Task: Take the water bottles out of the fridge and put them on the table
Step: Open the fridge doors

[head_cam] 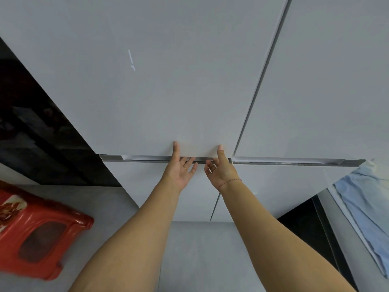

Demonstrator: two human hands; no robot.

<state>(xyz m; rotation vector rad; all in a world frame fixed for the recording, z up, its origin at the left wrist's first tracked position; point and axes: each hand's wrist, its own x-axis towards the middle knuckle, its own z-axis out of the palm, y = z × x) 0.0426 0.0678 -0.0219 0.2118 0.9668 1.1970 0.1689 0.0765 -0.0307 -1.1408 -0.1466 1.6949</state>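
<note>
A pale grey fridge fills the view, all its doors closed. Its upper left door [160,81] meets the lower doors at a recessed metal handle groove [151,159]. My left hand [181,167] has its fingers hooked into that groove under the upper left door, thumb pressed on the door face. My right hand [221,169] grips the same groove just to the right, thumb up on the door too. No water bottles are in sight; the fridge's inside is hidden.
A red plastic stool [35,232] stands on the grey floor at lower left. A dark glossy panel [37,133] flanks the fridge on the left. A light blue cloth [362,209] hangs at the right edge. The upper right door [326,81] adjoins.
</note>
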